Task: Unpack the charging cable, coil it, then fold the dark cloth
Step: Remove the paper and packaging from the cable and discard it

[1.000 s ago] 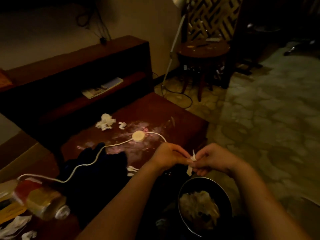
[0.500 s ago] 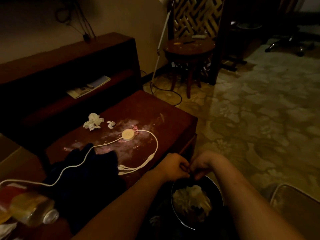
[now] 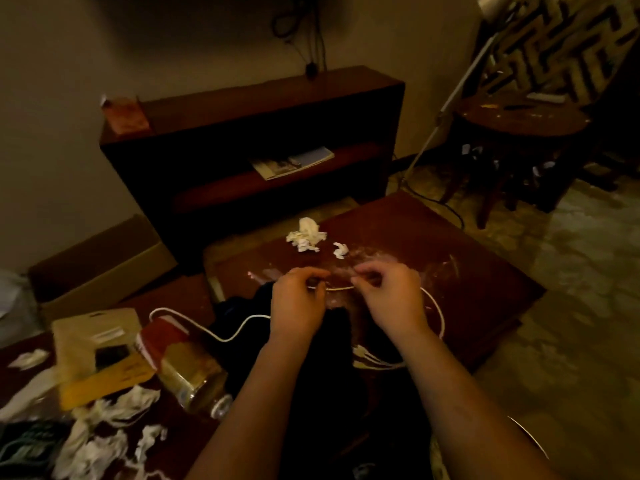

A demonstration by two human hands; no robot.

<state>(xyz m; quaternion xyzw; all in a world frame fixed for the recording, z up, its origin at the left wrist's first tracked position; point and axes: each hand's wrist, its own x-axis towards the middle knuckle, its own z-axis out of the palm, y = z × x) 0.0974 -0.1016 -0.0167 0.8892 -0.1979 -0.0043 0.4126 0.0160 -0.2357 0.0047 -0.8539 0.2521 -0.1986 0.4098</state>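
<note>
A white charging cable [image 3: 239, 326] snakes over the dark wooden table [image 3: 467, 271]. One stretch runs taut between my hands. My left hand [image 3: 298, 303] pinches the cable at its fingertips, and my right hand [image 3: 391, 299] pinches it a short way to the right. Past my right hand the cable loops round to several white plug ends [image 3: 370, 358] near my right forearm. The dark cloth [image 3: 242, 320] lies crumpled on the table under my hands and forearms, with the cable crossing it.
Crumpled white paper [image 3: 306, 234] lies at the table's far side. A yellow-brown package [image 3: 97, 351], a jar on its side [image 3: 187, 372] and torn wrapping scraps [image 3: 104, 434] lie at left. Beyond stand a low shelf [image 3: 263, 140] and a round side table [image 3: 523, 116].
My hands left the bin beside the table, rose over the table and took hold of the cable. The view swung left, bringing the package and scraps into sight.
</note>
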